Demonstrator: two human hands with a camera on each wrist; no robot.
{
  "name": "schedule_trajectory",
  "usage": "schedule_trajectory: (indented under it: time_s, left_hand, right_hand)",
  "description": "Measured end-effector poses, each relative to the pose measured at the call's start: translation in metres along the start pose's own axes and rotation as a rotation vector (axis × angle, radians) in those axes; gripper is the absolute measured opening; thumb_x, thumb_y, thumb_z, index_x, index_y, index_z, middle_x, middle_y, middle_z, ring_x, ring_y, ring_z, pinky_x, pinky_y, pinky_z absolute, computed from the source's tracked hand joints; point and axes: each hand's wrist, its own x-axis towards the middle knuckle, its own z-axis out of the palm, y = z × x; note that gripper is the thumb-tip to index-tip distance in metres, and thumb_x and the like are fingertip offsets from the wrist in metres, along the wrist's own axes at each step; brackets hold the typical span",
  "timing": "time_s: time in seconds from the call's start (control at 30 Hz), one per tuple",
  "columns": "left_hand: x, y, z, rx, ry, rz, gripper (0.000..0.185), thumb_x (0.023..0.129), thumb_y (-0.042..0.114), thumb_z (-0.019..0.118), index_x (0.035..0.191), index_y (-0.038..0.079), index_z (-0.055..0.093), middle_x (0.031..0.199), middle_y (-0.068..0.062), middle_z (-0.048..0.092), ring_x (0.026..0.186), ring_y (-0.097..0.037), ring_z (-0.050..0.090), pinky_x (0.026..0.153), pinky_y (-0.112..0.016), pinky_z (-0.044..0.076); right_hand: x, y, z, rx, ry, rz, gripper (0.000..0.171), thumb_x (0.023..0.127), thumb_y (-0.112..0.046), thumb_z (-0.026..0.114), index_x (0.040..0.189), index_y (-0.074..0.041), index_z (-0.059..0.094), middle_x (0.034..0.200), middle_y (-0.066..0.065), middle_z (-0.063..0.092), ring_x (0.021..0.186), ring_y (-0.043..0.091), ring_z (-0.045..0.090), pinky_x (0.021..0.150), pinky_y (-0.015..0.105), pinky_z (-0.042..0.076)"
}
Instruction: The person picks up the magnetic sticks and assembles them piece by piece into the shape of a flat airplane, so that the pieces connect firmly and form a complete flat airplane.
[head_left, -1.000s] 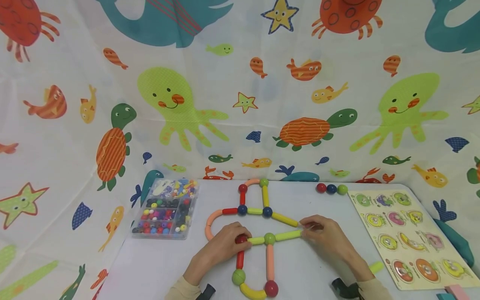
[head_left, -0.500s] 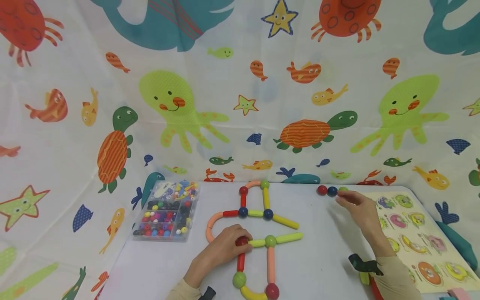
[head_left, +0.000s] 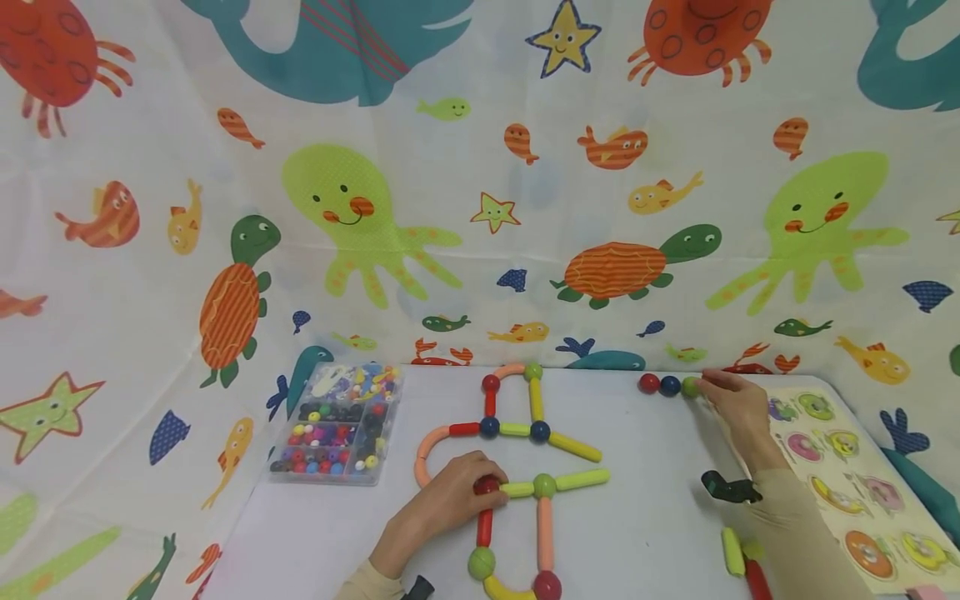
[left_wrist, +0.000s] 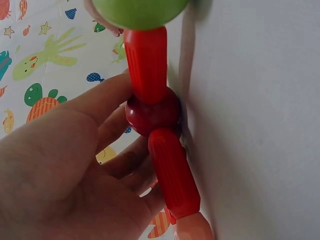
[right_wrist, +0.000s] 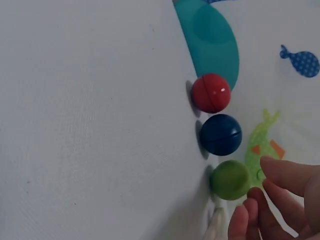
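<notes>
A flat figure of sticks and balls lies on the table. My left hand point(head_left: 457, 490) curls its thumb and fingers round a dark red ball point(left_wrist: 154, 113) at the figure's left side, where red sticks point(left_wrist: 175, 172) join it. At the back right, a red ball point(right_wrist: 211, 93), a blue ball point(right_wrist: 220, 135) and a green ball point(right_wrist: 230, 180) stand in a row. Beside the green one is my right hand point(head_left: 738, 408); its thumb and fingers are spread, fingertips close to the ball with nothing between them. A yellow stick point(head_left: 576, 447) and a lime stick point(head_left: 583, 479) point right from the figure.
A clear compartment box point(head_left: 337, 425) of coloured beads stands at the back left. On the right lies a fruit puzzle board point(head_left: 847, 467), partly behind my right forearm. Loose sticks, one lime point(head_left: 733, 552) and one red point(head_left: 757, 579), lie near that forearm. A patterned sea-animal cloth point(head_left: 480, 167) hangs behind.
My right hand has left the lime stick's end and moved back and right to the green ball. My left hand stays on the dark red ball.
</notes>
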Motion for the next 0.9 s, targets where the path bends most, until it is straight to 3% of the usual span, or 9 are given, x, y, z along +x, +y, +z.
schedule_trajectory:
  time_s: [0.2, 0.5, 0.9]
  left_hand:
    - [0.0, 0.0, 0.001, 0.0, -0.001, 0.005, 0.02, 0.093, 0.034, 0.074, 0.109, 0.022, 0.074, 0.098, 0.01, 0.063, 0.087, -0.005, 0.055, 0.076, -0.018, 0.047]
    - [-0.001, 0.001, 0.0, 0.0, 0.005, -0.001, 0.02, 0.093, 0.034, 0.075, 0.109, 0.022, 0.074, 0.098, 0.011, 0.062, 0.087, -0.003, 0.054, 0.076, -0.018, 0.047]
    - [-0.001, 0.002, -0.001, 0.006, -0.001, -0.009, 0.021, 0.093, 0.034, 0.074, 0.111, 0.023, 0.074, 0.098, 0.012, 0.062, 0.087, -0.002, 0.053, 0.077, -0.019, 0.048]
  right_hand:
    - [0.006, 0.006, 0.004, -0.027, -0.006, 0.02, 0.062, 0.1, -0.047, 0.059, 0.149, -0.01, 0.05, 0.151, 0.018, 0.051, 0.119, 0.025, 0.052, 0.082, 0.026, 0.045]
    - [0.007, 0.007, 0.01, -0.129, 0.027, -0.077, 0.058, 0.102, -0.034, 0.06, 0.146, 0.0, 0.049, 0.143, 0.026, 0.052, 0.119, 0.033, 0.051, 0.079, 0.025, 0.042]
    - [-0.004, 0.011, 0.009, -0.154, 0.05, -0.085, 0.066, 0.099, -0.047, 0.062, 0.145, 0.0, 0.051, 0.138, 0.026, 0.055, 0.114, 0.033, 0.053, 0.077, 0.027, 0.043]
